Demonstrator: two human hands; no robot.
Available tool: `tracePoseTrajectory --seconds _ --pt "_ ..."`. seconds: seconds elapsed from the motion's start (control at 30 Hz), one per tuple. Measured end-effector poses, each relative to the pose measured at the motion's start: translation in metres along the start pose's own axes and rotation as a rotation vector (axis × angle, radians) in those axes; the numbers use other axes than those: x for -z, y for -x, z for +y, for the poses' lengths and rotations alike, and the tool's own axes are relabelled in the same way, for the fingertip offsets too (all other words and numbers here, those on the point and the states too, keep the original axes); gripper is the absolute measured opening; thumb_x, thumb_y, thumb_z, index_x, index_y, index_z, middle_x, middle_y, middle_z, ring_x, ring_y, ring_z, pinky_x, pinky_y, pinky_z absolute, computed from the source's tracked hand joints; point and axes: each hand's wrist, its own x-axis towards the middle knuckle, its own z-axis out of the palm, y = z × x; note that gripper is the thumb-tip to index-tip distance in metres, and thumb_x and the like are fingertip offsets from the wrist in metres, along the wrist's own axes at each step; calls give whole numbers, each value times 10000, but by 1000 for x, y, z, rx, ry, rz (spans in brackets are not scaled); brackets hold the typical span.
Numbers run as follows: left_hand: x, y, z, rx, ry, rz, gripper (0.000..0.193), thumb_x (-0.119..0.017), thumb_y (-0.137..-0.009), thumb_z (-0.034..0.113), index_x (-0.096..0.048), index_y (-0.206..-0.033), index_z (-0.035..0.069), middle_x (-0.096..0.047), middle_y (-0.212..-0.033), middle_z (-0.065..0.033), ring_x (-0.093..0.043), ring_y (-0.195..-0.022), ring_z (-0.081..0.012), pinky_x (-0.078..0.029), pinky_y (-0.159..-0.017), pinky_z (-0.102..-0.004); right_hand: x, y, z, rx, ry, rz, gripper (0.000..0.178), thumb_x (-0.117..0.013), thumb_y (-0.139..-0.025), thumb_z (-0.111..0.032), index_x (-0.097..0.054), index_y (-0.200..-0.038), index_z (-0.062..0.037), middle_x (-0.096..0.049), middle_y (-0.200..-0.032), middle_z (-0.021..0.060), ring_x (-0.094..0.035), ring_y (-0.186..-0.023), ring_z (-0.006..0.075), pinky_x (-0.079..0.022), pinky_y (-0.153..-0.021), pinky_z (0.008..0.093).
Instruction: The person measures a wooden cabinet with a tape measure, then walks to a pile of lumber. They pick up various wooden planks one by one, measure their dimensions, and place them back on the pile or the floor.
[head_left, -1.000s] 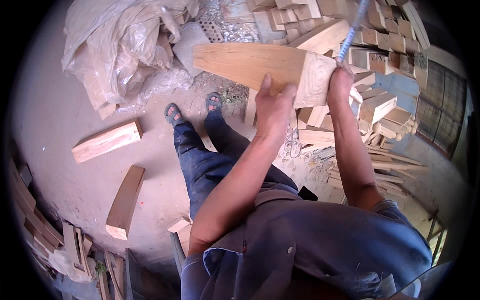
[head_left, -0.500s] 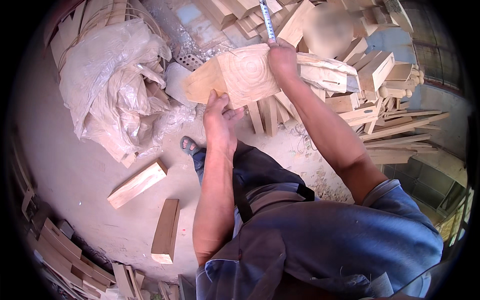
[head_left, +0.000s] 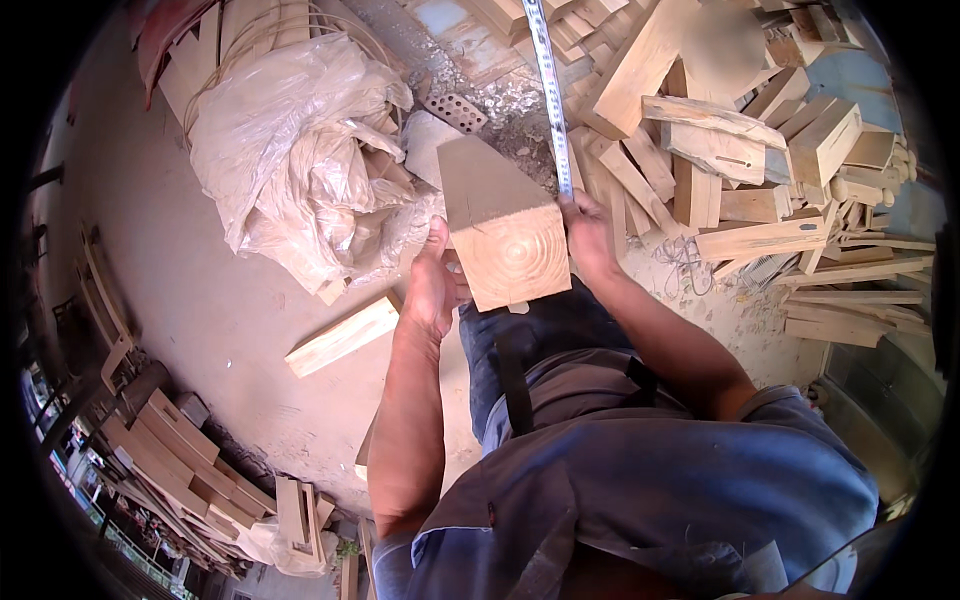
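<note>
A thick squared wooden block [head_left: 515, 262] is held up in front of me, its end face with growth rings turned toward me and one long side sloping away. My left hand [head_left: 432, 288] grips its left edge, thumb along the side and the other fingers partly hidden behind it. At the block's right edge my right hand [head_left: 592, 238] is closed on the lower end of a white tape measure blade [head_left: 552, 105]. The blade runs up and away out of view. Whether the right fingers also grip the block cannot be told.
Cut timber pieces [head_left: 640, 75] are heaped at the far right. A crumpled plastic sheet [head_left: 300, 130] covers wood at the far left, near a perforated brick [head_left: 456, 112]. A loose timber piece [head_left: 342, 335] lies on the floor to the left; stacked boards [head_left: 170, 460] stand at the lower left.
The block has come nearer to me and turned, so its ringed end now faces me squarely. My right hand has lowered with the tape, and more of the blade shows. The view has shifted.
</note>
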Motion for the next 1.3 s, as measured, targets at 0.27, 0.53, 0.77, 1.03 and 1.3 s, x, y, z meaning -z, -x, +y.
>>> tracePoseTrajectory --seconds 0.27,0.53,0.77,1.03,1.3 --pt "-29 -4 -60 -10 514 33 529 -512 -934 283 -425 -1399 46 -534 -1345 -168 -546 -1204 -352 -444 -1023 -494 54 36 120 -582 -159 -73 207 -552 -885 -122 -583 -685 -77 -514 -637 8 -461 -592 116 -366 -575 289" --pt "-52 -15 -70 44 521 110 499 -592 -871 272 -510 -1317 66 -609 -1256 -136 -588 -1141 -349 -461 -996 -501 66 23 100 -548 -194 -71 199 -548 -918 -122 -588 -737 -49 -524 -662 18 -473 -602 148 -385 -584 314" --pt "-69 -9 -82 -15 575 176 576 -595 -840 325 -486 -1341 63 -562 -1310 -180 -533 -1190 -396 -419 -1027 -543 97 10 98 -429 -168 -214 223 -541 -934 -152 -603 -755 -34 -594 -690 75 -536 -549 172 -432 -514 323" --pt "-55 31 -120 -61 714 158 582 -582 -823 353 -507 -1340 97 -587 -1298 -164 -562 -1168 -388 -429 -1004 -565 216 1 111 -510 156 -259 258 -516 -935 -223 -581 -776 -32 -612 -662 127 -581 -507 221 -473 -452 365" --pt "-10 74 -193 -210 871 202 583 -379 -966 438 -464 -1366 22 -578 -1290 -181 -579 -1144 -378 -487 -956 -536 303 15 138 -709 604 -127 205 -542 -894 -205 -571 -761 -51 -531 -590 95 -482 -410 190 -332 -342 350"
